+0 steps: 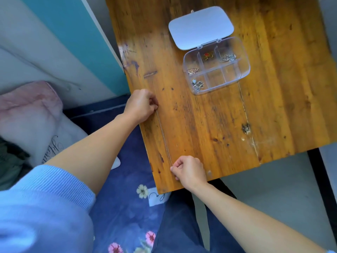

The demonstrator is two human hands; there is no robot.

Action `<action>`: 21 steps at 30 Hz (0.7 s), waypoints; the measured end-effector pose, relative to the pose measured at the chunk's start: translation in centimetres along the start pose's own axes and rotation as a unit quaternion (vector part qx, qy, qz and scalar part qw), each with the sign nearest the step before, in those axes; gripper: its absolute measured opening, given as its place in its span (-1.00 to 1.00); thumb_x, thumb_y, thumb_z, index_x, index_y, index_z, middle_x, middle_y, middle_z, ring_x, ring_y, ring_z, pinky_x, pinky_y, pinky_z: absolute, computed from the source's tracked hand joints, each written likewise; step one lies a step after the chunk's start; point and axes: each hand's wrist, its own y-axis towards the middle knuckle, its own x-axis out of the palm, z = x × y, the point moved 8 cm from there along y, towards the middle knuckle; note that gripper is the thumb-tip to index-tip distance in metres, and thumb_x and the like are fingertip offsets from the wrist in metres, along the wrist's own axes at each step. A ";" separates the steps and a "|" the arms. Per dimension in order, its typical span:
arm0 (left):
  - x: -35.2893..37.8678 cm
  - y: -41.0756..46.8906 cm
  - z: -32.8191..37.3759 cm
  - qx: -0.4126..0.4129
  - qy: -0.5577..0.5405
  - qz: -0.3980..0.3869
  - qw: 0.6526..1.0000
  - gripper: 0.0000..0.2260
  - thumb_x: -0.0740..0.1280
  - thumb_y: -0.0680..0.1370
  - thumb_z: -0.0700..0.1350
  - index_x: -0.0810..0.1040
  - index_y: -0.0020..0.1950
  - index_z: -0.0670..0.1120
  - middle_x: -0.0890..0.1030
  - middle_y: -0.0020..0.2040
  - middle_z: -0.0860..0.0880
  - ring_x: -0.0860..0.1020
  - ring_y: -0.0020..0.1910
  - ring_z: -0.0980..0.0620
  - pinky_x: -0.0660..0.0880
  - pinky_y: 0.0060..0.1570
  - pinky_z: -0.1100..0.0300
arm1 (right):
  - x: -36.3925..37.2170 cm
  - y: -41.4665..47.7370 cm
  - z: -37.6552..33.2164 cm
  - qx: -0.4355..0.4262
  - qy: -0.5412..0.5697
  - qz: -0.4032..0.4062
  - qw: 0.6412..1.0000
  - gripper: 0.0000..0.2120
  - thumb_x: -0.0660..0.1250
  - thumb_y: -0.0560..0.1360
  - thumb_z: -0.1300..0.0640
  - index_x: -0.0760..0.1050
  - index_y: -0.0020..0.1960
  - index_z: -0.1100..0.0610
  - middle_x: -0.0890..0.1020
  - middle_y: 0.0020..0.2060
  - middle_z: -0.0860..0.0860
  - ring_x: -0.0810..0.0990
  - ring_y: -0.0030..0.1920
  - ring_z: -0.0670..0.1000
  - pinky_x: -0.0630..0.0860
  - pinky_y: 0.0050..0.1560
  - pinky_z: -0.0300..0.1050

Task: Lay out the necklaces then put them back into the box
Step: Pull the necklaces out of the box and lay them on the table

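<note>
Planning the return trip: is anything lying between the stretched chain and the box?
Nothing visible. The chain, held by the left hand and right hand, has only bare table between it and the open box.

A home bedroom was indicated. A worn wooden table (pixel 228 115), scratched and stained, was set close beside a bed covered in a dark blue sheet (pixel 125 207) printed with flowers. A pink cushion (pixel 29 105) and a white pillow with script lettering (pixel 54 143) were seen against a pale wall, next to a teal panel (pixel 76 33). A small plastic jewellery box (pixel 217 64) was lying open on the table.
</note>
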 end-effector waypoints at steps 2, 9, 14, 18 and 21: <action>-0.2 0.1 -0.1 -0.002 0.005 0.009 1.000 -0.92 0.47 0.45 -0.14 0.66 -0.08 -0.09 0.53 -0.11 -0.01 0.54 -0.09 -0.04 0.54 -0.12 0.01 | 0.0 0.1 0.1 -0.001 -0.024 -0.008 1.000 -0.76 0.45 0.41 -0.11 0.54 -0.30 0.01 0.65 -0.38 -0.08 0.66 -0.26 -0.01 0.62 -0.14 -0.03; -2.0 0.7 1.0 -0.030 0.007 0.056 0.998 -0.77 0.45 0.45 0.05 0.61 0.03 -0.04 0.53 0.01 -0.02 0.52 -0.03 0.00 0.55 -0.11 0.00 | -9.9 2.2 -4.0 -0.080 -0.053 0.048 0.994 -0.82 0.45 0.43 -0.12 0.63 -0.10 -0.03 0.62 -0.32 -0.16 0.62 -0.16 -0.04 0.56 -0.08 -0.08; -2.8 2.9 3.7 -0.102 -0.162 0.076 0.979 -0.82 0.38 0.53 0.00 0.63 -0.03 -0.10 0.63 -0.07 -0.06 0.59 -0.05 -0.04 0.58 -0.05 0.01 | -21.3 7.4 -8.7 -0.139 -0.066 0.189 0.970 -0.92 0.43 0.43 0.00 0.66 -0.13 -0.02 0.67 -0.27 -0.06 0.63 -0.12 0.08 0.55 -0.11 -0.02; -2.5 6.0 4.9 -0.166 -0.309 0.082 0.933 -0.77 0.37 0.51 0.03 0.56 -0.30 -0.04 0.65 -0.29 -0.09 0.58 -0.26 -0.07 0.57 0.00 -0.11 | -22.2 11.6 -12.3 -0.163 -0.186 0.164 0.955 -0.81 0.37 0.47 -0.06 0.68 -0.05 0.01 0.71 -0.10 0.05 0.62 0.02 0.16 0.50 -0.09 -0.04; -2.0 7.7 6.2 -0.179 -0.322 0.059 0.928 -0.75 0.36 0.53 0.03 0.58 -0.25 -0.10 0.65 -0.28 -0.09 0.59 -0.28 -0.06 0.57 -0.15 0.03 | -20.8 13.4 -13.7 -0.165 -0.290 0.166 0.928 -0.71 0.35 0.48 -0.15 0.66 0.05 0.00 0.68 -0.01 0.11 0.61 0.06 0.21 0.40 -0.12 -0.07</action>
